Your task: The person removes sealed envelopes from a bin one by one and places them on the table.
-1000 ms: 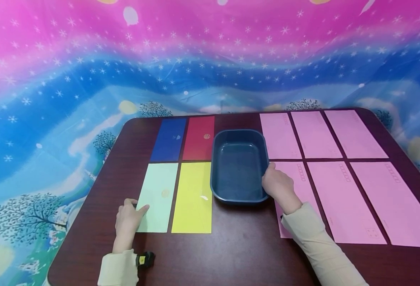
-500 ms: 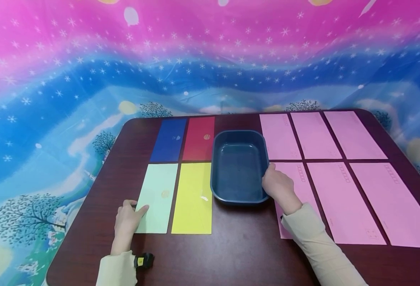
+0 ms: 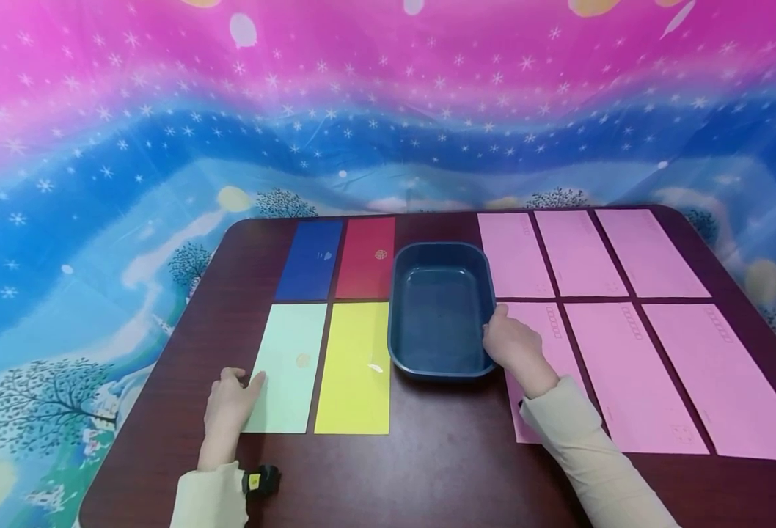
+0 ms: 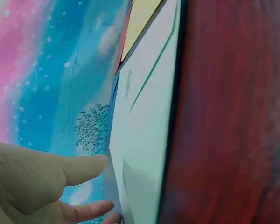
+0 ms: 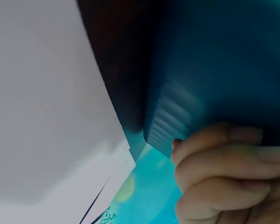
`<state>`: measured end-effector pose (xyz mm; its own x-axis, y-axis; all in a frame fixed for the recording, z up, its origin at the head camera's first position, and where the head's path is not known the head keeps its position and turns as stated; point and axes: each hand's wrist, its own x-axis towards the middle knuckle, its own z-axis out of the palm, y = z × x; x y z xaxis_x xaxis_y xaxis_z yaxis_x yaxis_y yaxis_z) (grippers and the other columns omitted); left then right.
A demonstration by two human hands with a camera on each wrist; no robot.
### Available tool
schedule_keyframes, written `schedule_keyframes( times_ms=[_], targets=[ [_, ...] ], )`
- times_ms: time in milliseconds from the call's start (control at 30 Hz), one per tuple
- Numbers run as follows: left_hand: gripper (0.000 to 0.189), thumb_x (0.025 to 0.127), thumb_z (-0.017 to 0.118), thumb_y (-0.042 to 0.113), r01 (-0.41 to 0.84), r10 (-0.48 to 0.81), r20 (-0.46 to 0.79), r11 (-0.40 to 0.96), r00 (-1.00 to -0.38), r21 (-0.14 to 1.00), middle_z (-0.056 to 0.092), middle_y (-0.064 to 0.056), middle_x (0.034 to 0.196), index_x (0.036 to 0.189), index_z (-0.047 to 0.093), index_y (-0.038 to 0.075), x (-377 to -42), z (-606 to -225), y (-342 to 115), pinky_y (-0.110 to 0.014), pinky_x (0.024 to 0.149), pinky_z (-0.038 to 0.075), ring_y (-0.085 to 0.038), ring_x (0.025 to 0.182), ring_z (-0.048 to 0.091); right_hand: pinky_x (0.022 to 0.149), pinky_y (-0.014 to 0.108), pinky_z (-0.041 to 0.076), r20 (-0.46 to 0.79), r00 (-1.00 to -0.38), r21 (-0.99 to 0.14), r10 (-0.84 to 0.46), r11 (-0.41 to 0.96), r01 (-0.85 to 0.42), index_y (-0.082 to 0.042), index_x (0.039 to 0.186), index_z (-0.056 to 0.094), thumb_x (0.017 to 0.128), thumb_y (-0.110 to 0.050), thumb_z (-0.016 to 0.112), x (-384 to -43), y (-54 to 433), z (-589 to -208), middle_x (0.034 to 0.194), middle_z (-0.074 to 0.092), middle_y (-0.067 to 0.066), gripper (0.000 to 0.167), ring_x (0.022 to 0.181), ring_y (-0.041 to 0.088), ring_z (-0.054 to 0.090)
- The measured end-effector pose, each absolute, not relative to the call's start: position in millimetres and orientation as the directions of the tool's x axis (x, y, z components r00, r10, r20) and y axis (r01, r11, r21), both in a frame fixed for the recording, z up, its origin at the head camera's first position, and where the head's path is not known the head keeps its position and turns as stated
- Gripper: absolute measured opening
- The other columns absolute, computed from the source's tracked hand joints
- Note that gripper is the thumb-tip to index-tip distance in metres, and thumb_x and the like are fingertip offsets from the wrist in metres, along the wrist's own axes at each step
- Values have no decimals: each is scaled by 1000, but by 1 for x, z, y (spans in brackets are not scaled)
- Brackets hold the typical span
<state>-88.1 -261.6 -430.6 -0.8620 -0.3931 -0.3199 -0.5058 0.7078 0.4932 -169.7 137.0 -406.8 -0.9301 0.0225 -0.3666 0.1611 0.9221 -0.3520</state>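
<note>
In the head view my right hand (image 3: 517,342) grips the right rim of a dark blue plastic basin (image 3: 442,315) at the middle of the table. The right wrist view shows its fingers (image 5: 224,163) curled at the basin's outer side. The basin has nothing in it. A mint-green envelope (image 3: 289,367) lies flat to the left. Beside its lower left edge is my left hand (image 3: 226,411), its thumb tip overlapping that edge in the head view. Thumb and fingers are apart with nothing between them in the left wrist view.
Yellow (image 3: 353,381), red (image 3: 366,257) and blue envelopes (image 3: 309,260) lie around the mint-green one. Several pink envelopes (image 3: 632,378) fill the right side in two rows. A patterned cloth (image 3: 388,110) hangs behind the dark wooden table (image 3: 361,484).
My left hand has shifted slightly left and away from the mint-green envelope. The right hand keeps its hold on the basin, which stays in place.
</note>
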Motion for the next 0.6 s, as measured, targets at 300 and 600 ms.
schedule_keyframes(
  times_ms=[300, 600],
  targets=[
    [55, 98, 43, 33, -439, -377, -227, 738, -898, 512, 46, -31, 125, 136, 37, -6, -104, -405, -242, -57, 85, 42, -48, 115, 44, 76, 47, 52, -384, -923, -369, 28, 912, 181, 17, 143, 15, 99, -44, 41, -168, 145, -408, 122, 54, 37, 80, 99, 41, 61],
    [32, 98, 45, 25, -178, -156, -87, 891, -984, 417, 65, -18, 113, 119, 58, 4, -155, -369, -190, -50, 76, 50, -34, 99, 63, 96, 59, 41, -357, -932, -485, -57, 864, 133, 14, 141, 24, 101, -52, 21, -180, 182, -391, 137, 41, 39, 77, 122, 53, 46]
  ],
)
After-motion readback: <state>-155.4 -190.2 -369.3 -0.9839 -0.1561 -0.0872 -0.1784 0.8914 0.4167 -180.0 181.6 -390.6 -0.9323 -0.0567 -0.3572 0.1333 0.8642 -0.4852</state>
